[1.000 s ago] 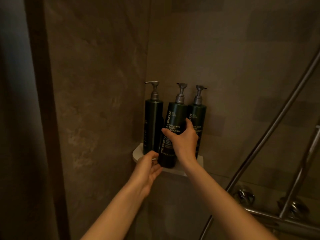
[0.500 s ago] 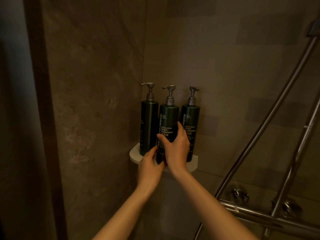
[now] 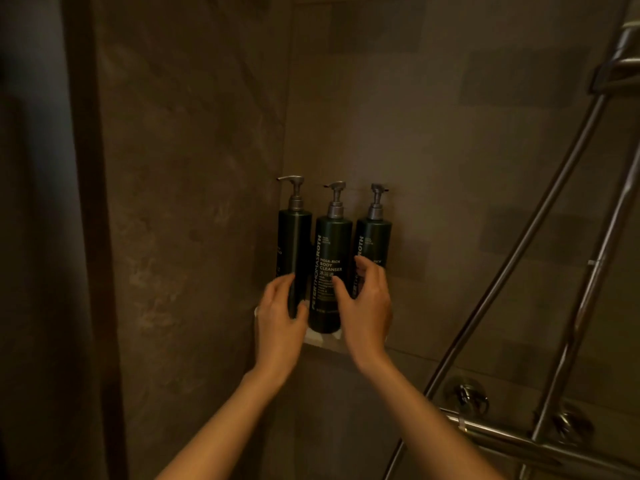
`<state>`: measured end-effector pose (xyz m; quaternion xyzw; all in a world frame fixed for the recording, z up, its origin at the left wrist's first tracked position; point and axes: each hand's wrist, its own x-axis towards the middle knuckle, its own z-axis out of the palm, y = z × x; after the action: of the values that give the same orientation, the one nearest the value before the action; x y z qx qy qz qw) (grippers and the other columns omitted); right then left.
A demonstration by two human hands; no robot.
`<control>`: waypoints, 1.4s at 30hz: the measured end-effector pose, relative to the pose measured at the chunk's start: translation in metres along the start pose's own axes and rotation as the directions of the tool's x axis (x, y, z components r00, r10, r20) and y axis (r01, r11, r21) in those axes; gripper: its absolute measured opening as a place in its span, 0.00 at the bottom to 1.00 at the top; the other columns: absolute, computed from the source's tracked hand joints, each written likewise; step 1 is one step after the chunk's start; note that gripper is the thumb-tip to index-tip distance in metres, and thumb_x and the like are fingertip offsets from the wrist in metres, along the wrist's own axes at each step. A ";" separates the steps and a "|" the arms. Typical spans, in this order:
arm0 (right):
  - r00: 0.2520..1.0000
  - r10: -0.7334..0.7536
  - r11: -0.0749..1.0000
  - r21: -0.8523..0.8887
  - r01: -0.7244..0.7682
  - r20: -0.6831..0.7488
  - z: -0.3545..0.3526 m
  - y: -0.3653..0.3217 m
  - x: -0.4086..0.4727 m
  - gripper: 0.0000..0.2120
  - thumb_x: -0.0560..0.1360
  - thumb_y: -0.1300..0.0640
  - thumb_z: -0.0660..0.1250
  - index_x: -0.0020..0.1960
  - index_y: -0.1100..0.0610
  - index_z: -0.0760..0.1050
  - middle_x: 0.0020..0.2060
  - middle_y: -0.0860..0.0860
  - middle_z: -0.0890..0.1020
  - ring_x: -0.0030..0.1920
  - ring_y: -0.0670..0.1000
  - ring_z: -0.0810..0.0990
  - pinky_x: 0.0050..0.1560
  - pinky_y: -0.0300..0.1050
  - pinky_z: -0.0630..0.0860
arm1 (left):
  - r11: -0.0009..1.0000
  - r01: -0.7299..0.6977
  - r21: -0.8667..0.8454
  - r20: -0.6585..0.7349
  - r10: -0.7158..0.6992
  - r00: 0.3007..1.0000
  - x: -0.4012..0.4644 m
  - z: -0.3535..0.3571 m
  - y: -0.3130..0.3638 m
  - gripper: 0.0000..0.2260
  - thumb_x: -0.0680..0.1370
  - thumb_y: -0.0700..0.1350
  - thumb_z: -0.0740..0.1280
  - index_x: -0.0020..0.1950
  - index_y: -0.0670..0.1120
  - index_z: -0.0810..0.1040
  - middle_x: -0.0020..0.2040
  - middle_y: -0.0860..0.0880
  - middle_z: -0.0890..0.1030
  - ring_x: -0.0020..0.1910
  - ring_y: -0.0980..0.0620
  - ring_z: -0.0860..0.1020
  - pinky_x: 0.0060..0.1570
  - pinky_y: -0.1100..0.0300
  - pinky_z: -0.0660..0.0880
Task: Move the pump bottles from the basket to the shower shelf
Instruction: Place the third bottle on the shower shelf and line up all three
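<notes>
Three dark green pump bottles stand upright in a row on the small white corner shelf (image 3: pixel 320 340): the left bottle (image 3: pixel 294 237), the middle bottle (image 3: pixel 331 251) labelled "Body Cleanser", and the right bottle (image 3: pixel 373 237). My left hand (image 3: pixel 280 317) wraps the lower part of the left bottle, fingers on its left side and thumb on its right. My right hand (image 3: pixel 367 306) is spread in front of the gap between the middle and right bottles. Its thumb lies by the middle bottle and its fingertips by the right one, gripping neither. The basket is out of view.
The shelf sits in a corner of dark brown stone walls. A metal shower hose (image 3: pixel 526 237) and riser rail (image 3: pixel 588 271) run diagonally at the right, with a chrome mixer bar and knobs (image 3: pixel 485 424) below. A dark door frame (image 3: pixel 86 202) stands at the left.
The middle bottle went from tilted in my right hand to standing upright on the shelf. My right hand has let go and spread. My left hand rose from below the shelf onto the left bottle.
</notes>
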<state>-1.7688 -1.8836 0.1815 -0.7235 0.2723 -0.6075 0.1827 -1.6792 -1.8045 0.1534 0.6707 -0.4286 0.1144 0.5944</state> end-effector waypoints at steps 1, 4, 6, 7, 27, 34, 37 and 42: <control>1.000 -0.032 0.999 -0.016 0.031 -0.003 -0.004 0.001 0.001 0.20 0.74 0.54 0.68 0.65 0.54 0.69 0.60 0.49 0.74 0.60 0.47 0.74 0.58 0.47 0.75 | 1.000 -0.011 0.013 -0.012 0.011 1.000 0.005 -0.002 -0.001 0.24 0.77 0.40 0.65 0.73 0.45 0.66 0.69 0.48 0.69 0.67 0.52 0.70 0.66 0.61 0.66; 0.992 -0.129 0.986 -0.104 0.130 0.015 -0.008 0.002 0.004 0.22 0.74 0.54 0.67 0.67 0.55 0.67 0.62 0.51 0.73 0.61 0.49 0.73 0.58 0.47 0.76 | 1.000 0.000 0.013 -0.002 0.000 1.000 0.020 -0.004 -0.005 0.26 0.78 0.41 0.64 0.76 0.46 0.61 0.72 0.48 0.66 0.69 0.51 0.68 0.69 0.56 0.67; 0.984 -0.171 0.972 -0.155 0.176 0.045 -0.006 0.002 0.002 0.25 0.73 0.54 0.68 0.68 0.57 0.66 0.63 0.53 0.73 0.62 0.51 0.73 0.59 0.46 0.74 | 0.999 0.026 0.019 0.021 -0.026 0.999 0.031 -0.002 -0.010 0.28 0.79 0.43 0.64 0.77 0.45 0.59 0.74 0.46 0.65 0.71 0.50 0.67 0.70 0.55 0.65; 0.982 -0.180 0.968 -0.169 0.188 0.061 -0.004 0.002 0.000 0.26 0.73 0.54 0.69 0.68 0.57 0.66 0.64 0.54 0.73 0.63 0.52 0.73 0.60 0.45 0.72 | 0.999 0.039 0.013 0.034 -0.040 0.999 0.037 -0.001 -0.011 0.29 0.78 0.44 0.64 0.77 0.46 0.58 0.74 0.46 0.65 0.71 0.49 0.67 0.70 0.55 0.65; 0.989 0.131 0.974 -0.196 -0.116 0.063 0.056 0.004 -0.025 0.38 0.73 0.50 0.68 0.75 0.60 0.51 0.71 0.57 0.64 0.70 0.56 0.65 0.65 0.51 0.69 | 0.986 0.113 -0.119 0.004 -0.113 0.994 0.060 0.016 -0.036 0.32 0.74 0.42 0.70 0.75 0.49 0.60 0.68 0.47 0.69 0.65 0.51 0.70 0.62 0.60 0.67; 0.986 0.166 0.981 -0.105 -0.163 0.020 0.065 -0.001 -0.009 0.36 0.75 0.53 0.66 0.75 0.59 0.51 0.71 0.57 0.64 0.70 0.56 0.65 0.67 0.51 0.67 | 0.959 0.186 -0.216 0.042 -0.182 0.982 0.069 0.016 -0.035 0.32 0.73 0.42 0.71 0.74 0.48 0.62 0.69 0.45 0.70 0.67 0.49 0.70 0.63 0.58 0.67; 0.984 0.178 0.981 -0.084 -0.175 0.032 0.067 -0.001 -0.007 0.37 0.74 0.53 0.67 0.75 0.59 0.50 0.72 0.57 0.63 0.71 0.55 0.64 0.69 0.52 0.67 | 0.960 0.203 -0.193 0.029 -0.201 0.979 0.070 0.014 -0.039 0.35 0.72 0.44 0.72 0.76 0.48 0.60 0.69 0.46 0.69 0.68 0.47 0.69 0.65 0.53 0.68; 0.987 0.162 0.985 -0.059 -0.161 0.020 0.067 -0.002 0.000 0.37 0.74 0.53 0.67 0.75 0.58 0.51 0.71 0.56 0.64 0.70 0.55 0.65 0.69 0.52 0.66 | 0.944 0.171 -0.282 0.170 -0.126 0.977 0.077 0.011 -0.042 0.33 0.75 0.36 0.67 0.77 0.51 0.58 0.70 0.47 0.70 0.70 0.50 0.69 0.68 0.52 0.67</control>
<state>-1.7028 -1.8866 0.1691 -0.7114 0.3451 -0.5736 0.2138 -1.6067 -1.8509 0.1726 0.6117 -0.4324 -0.0465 0.6608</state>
